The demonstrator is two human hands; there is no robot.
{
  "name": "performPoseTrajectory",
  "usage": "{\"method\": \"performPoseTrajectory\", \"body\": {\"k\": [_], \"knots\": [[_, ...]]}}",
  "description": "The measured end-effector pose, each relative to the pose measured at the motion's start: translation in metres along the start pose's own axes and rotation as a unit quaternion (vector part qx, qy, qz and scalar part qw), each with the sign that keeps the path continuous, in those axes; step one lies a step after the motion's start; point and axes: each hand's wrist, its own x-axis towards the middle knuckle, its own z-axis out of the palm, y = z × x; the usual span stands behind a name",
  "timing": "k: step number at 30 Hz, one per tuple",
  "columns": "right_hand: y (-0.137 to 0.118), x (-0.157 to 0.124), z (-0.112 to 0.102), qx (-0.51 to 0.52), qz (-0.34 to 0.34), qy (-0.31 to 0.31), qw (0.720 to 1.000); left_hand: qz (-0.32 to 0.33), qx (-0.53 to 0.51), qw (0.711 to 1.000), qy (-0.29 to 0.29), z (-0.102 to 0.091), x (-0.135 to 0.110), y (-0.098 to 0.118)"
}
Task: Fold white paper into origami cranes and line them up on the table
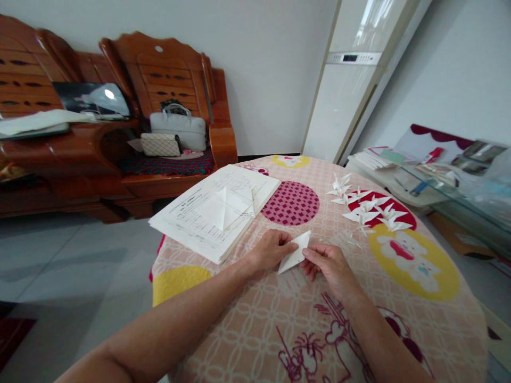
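Left fingers [288, 248]: pinching small white folded-paper diamond [294, 256]
Right fingers [315, 257]: pinching opposite edge
Diamond between: best creased edges aligned

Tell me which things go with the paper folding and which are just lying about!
Seem to belong:
folded paper in left hand and right hand
paper birds
white sheets on printed pages

Probably just lying about:
grey handbag on chair
purse in front of it
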Motion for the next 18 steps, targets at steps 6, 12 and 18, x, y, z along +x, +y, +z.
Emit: {"method": "performPoseTrajectory", "body": {"k": [6,12,18], "knots": [[-0.001,-0.005,-0.005,-0.062,0.061,-0.024,0.996,0.054,0.205,0.976,-0.044,-0.007,-0.002,0.014],[-0.001,-0.008,-0.018,-0.331,-0.090,0.057,0.938,0.114,0.303,0.941,-0.099,-0.006,0.005,0.019],[-0.002,-0.007,-0.022,-0.428,-0.262,0.151,0.852,0.174,0.327,0.923,-0.104,-0.002,0.018,0.014]]}}
